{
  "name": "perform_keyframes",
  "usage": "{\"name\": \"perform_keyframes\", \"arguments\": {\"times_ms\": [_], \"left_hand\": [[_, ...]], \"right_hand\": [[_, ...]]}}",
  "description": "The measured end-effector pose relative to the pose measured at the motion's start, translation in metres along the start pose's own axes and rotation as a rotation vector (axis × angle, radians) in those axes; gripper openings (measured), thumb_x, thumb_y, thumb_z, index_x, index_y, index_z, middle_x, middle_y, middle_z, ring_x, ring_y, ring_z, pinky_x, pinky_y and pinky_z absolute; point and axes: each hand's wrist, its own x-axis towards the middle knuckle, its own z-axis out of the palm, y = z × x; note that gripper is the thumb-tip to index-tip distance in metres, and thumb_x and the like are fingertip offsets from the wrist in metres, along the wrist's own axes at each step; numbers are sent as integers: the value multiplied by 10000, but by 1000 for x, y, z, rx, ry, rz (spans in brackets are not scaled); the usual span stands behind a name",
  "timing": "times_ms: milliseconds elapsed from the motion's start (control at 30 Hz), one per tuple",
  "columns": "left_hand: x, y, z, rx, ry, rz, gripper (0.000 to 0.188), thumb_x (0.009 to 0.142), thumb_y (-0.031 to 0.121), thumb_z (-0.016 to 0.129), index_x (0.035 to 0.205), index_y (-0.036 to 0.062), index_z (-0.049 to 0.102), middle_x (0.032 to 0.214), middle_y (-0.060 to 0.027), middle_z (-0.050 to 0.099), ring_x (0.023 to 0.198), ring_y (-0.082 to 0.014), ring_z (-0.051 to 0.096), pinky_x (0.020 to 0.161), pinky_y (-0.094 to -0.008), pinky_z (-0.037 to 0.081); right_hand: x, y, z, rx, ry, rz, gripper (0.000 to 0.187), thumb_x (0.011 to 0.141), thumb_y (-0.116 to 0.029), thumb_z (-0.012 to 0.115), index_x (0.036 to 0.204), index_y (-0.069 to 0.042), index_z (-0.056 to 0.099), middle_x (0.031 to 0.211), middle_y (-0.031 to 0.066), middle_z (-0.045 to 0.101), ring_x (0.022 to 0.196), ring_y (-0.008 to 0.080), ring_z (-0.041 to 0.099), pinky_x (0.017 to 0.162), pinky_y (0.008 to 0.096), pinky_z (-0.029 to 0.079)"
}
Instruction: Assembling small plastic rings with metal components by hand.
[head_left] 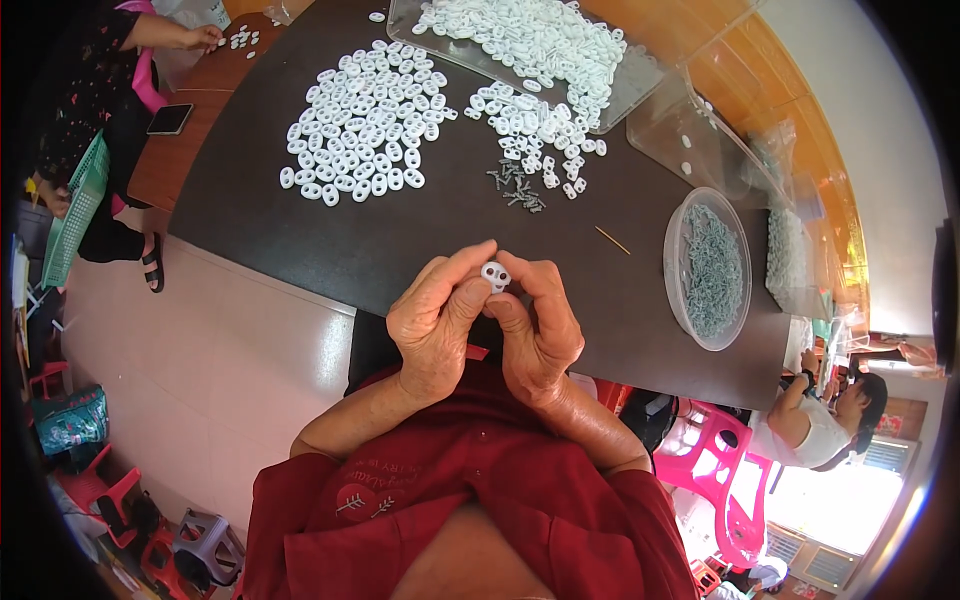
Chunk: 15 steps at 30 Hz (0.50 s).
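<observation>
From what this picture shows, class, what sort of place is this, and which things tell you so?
Probably a small hand-assembly workshop. A dark table carries heaps of identical white plastic pieces, a round tub of small grey metal parts stands nearby, and both hands pinch one white piece. Other people sit working close by.

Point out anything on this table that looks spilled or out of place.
White plastic pieces spill off the clear tray onto the dark table, mixed with loose grey screws. A thin wooden stick lies alone near the bowl of screws.

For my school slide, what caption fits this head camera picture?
Two hands, left hand and right hand, pinch a small white plastic piece above a dark table strewn with white pieces.
</observation>
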Motion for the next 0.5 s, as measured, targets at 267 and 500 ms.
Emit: {"name": "perform_keyframes", "arguments": {"times_ms": [267,500], "left_hand": [[2,-3,0,26,-21,38,222,884,38,607,1098,-10,643,846,-38,600,724,-73,531,630,-193,439],[0,-6,4,-77,20,-26,197,894,39,597,1078,-14,644,860,-25,585,722,-67,525,629,-190,447]], "right_hand": [[2,6,3,3,21,-71,298,806,27,650,1101,34,612,882,56,586,750,117,523,666,223,436],[0,3,3,-9,29,3,262,825,30,630,1086,34,610,879,55,582,743,102,525,667,219,441]]}}
